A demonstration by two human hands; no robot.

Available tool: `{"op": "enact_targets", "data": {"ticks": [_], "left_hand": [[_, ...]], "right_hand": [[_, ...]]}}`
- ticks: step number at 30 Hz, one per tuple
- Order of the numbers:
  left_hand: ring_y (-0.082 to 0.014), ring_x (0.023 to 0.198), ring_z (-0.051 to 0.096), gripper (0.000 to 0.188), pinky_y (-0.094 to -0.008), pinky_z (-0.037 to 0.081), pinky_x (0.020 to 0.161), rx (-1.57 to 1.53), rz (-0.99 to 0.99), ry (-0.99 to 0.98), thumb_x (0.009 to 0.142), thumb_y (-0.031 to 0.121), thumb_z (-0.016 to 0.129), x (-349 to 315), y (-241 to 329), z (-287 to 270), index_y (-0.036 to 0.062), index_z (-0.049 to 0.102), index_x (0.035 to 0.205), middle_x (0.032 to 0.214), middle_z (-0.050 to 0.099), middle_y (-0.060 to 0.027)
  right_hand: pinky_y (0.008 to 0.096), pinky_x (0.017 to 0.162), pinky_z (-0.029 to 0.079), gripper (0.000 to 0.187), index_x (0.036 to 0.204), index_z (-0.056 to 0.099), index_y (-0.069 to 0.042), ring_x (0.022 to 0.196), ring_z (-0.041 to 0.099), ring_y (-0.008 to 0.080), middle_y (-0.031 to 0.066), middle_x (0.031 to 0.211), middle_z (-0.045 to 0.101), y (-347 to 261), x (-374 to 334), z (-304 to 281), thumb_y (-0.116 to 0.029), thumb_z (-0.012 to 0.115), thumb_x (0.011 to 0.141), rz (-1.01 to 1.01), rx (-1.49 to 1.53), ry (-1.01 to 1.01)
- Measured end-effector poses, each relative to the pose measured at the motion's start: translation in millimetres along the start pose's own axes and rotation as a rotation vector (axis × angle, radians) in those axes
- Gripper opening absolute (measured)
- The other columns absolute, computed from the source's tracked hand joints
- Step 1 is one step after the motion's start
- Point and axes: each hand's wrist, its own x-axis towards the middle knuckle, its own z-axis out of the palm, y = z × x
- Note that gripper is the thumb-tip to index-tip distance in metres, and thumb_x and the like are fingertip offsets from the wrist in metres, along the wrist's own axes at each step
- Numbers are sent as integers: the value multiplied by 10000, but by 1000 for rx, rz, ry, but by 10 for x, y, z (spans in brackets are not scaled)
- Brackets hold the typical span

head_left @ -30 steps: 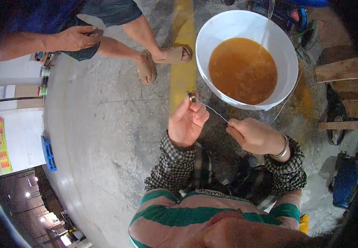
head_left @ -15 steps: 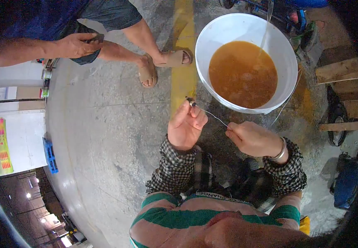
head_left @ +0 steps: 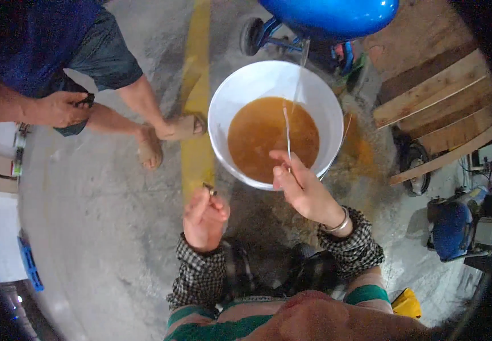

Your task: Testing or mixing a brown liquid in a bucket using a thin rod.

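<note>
My left hand [head_left: 205,224] pinches a small dark and brass-coloured metal fitting [head_left: 209,188] between thumb and fingers, left of the bucket's near rim. My right hand [head_left: 308,196] is over the near edge of the white bucket [head_left: 219,133]. Its fingers close on a thin pale wire [head_left: 287,128], which points away from me above the bucket. Cloudy orange-brown liquid [head_left: 257,133] partly fills the bucket. A clear streak [head_left: 304,54] comes down into it from the far side; whether it is a tube or a stream, I cannot tell.
Beyond the bucket is a blue tank [head_left: 337,17] on wheels. Wooden pallet boards [head_left: 433,94] and a blue machine [head_left: 453,230] are on the right. At the left, another person's hand [head_left: 67,108] holds a dark object, with sandalled feet by the yellow floor line [head_left: 196,159].
The wire no longer runs to the fitting in my left hand. My right hand has carried it over the bucket. The view has shifted, showing more of the blue tank.
</note>
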Motion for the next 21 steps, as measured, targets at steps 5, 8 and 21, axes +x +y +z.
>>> {"op": "enact_targets", "data": {"ticks": [5,8,21], "left_hand": [[-171,575,491,124,-274,394,517,122,22,43,878,176,473,-42,14,126,66,467,821,662,516,-71],[-166,571,504,123,-281,406,513,169,-11,30,875,171,475,-58,12,121,62,468,819,658,537,-75],[-191,562,571,141,-297,455,515,442,-33,9,862,172,494,-74,-15,147,35,503,893,675,591,-110]], "right_hand": [[156,394,302,383,1283,341,-14,438,372,19,12,759,530,-159,68,-159,-165,340,931,33,294,366],[157,390,302,369,1274,374,-23,436,374,20,13,741,536,-123,55,-285,-142,348,926,53,211,409],[187,443,350,287,1156,506,-27,486,431,50,-1,630,523,101,166,-352,-109,401,902,60,-11,352]]}}
